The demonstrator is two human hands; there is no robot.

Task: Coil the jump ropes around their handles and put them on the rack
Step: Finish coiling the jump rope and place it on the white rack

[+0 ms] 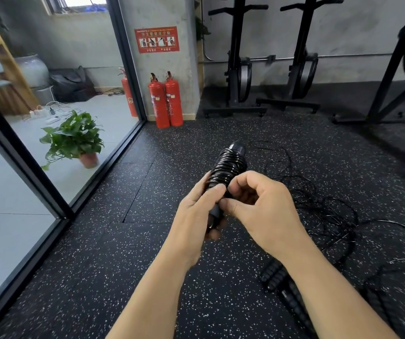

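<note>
Left hand (pixel 196 216): holds the jump rope (pixel 229 165) by the lower part of its handles. The fingers wrap round from behind and the thumb lies against the lowest turns of cord.

Jump rope, appearance: thin, glossy black cord wound in tight, close turns round black handles. The stacked turns form a thick barrel with light glinting off each one. A rounded black cap sticks out above the coil. A short bare stretch of handle shows below the coil between the two hands, and its end pokes out under the left palm. The bundle tilts, its top leaning away from the person and slightly right.

Right hand (pixel 262 209): just beside the left and touching the bundle at the foot of the coil. The fingers are curled in, with thumb tip and forefinger pinching at the lowest turns. The fingers hide what sits in the pinch.

Surroundings:
- The floor is speckled black rubber.
- Loose jump ropes (pixel 331 211) lie tangled on it, right of and beyond the right hand.
- A second ribbed black bundle (pixel 272 275) lies below the right wrist, partly hidden by the forearm.
- Two red fire extinguishers (pixel 166 101) stand well beyond the left hand.
- A potted plant (pixel 74 140) sits far to their left, behind glass.
- Black upright stands (pixel 238 69) are at the wall beyond the right hand.
</note>
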